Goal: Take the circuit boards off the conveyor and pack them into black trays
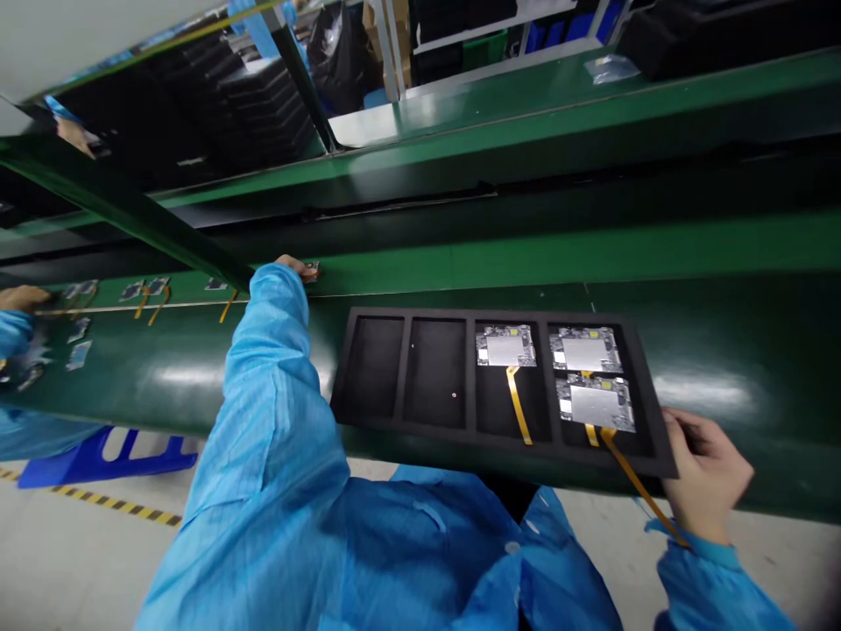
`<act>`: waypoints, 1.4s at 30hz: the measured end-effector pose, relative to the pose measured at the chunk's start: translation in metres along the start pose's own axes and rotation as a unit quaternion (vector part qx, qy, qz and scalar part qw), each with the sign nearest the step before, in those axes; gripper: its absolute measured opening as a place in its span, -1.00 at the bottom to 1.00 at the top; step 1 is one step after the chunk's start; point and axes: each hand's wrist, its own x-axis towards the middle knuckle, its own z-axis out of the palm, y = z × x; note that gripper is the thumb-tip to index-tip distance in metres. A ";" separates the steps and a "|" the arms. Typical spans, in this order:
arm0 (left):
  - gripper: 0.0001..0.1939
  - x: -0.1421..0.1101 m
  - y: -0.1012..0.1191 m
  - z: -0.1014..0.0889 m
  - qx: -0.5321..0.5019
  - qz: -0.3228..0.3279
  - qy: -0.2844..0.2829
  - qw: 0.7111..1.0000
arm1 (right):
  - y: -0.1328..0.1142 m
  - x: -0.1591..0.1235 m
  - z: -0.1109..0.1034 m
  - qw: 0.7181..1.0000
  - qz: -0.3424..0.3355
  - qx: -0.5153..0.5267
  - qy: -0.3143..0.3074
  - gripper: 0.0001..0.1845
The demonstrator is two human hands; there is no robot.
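Observation:
My left hand [293, 263] is stretched to the far side of the bench, its fingers closed on a small circuit board [311, 273]; my sleeve hides part of that arm's reach. With my right hand [706, 464] I grip the right end of a black tray [404, 428] that has a row of compartments. The two left compartments hold no boards. In the third lies one circuit board [505, 349] with an orange flex cable [519, 407]. Two boards, one [587, 350] above another [597, 405], sit in the rightmost; an orange cable runs from there to my right wrist.
Several boards with orange cables, such as one pair's board [158, 286], lie along the green bench [742, 333] to the left. A co-worker's hand [23, 299] is at the far left. A green post [131, 206] slants down beside my left arm. Below stands a blue stool [109, 457].

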 end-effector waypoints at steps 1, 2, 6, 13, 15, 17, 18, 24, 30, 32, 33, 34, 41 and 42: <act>-0.44 0.003 0.001 0.000 0.017 -0.045 0.019 0.999 | -0.001 0.000 0.000 1.000 0.000 0.001 0.000 -0.62; -0.43 0.005 0.004 0.000 0.033 -0.090 0.038 0.995 | -0.003 -0.001 0.000 1.000 0.000 0.003 -0.002 -0.62; -0.44 0.012 0.023 0.003 0.065 -0.150 0.088 0.983 | -0.008 0.000 0.001 1.000 -0.001 0.011 -0.007 -0.55; -0.64 -0.030 0.072 0.010 0.019 0.031 0.084 0.996 | -0.035 0.006 0.009 0.988 -0.053 0.070 0.127 -0.28; -0.66 -0.071 0.086 0.014 -0.027 0.110 0.071 0.991 | -0.059 -0.010 0.000 0.976 -0.128 0.086 0.152 -0.36; -0.64 -0.127 0.096 0.018 -0.082 0.183 0.054 0.978 | -0.090 -0.036 -0.012 0.960 -0.235 0.098 0.116 -0.59; -0.63 -0.159 0.100 0.020 -0.109 0.214 0.045 0.970 | -0.108 -0.052 -0.017 0.952 -0.278 0.103 0.077 -0.74; -0.62 -0.347 0.106 0.048 -0.266 0.283 -0.010 0.922 | -0.177 -0.125 -0.013 0.917 -0.347 0.120 -0.155 -0.76; -0.73 -0.419 0.095 0.074 -0.365 0.281 -0.062 0.885 | -0.165 -0.142 -0.005 0.923 -0.284 0.158 -0.208 -0.87; -0.75 -0.425 0.091 0.074 -0.368 0.284 -0.082 0.882 | -0.160 -0.144 -0.007 0.924 -0.264 0.175 -0.212 -0.94; -0.76 -0.427 0.089 0.074 -0.370 0.290 -0.093 0.878 | -0.158 -0.146 -0.009 0.925 -0.256 0.183 -0.215 -0.96; -0.76 -0.429 0.088 0.074 -0.373 0.298 -0.104 0.873 | -0.156 -0.147 -0.011 0.925 -0.248 0.189 -0.218 -0.97; -0.73 -0.436 0.089 0.080 -0.353 0.303 -0.175 0.868 | -0.147 -0.150 -0.027 0.911 -0.198 0.249 -0.263 -0.86; -0.72 -0.435 0.090 0.083 -0.348 0.298 -0.189 0.869 | -0.146 -0.150 -0.028 0.910 -0.189 0.257 -0.267 -0.84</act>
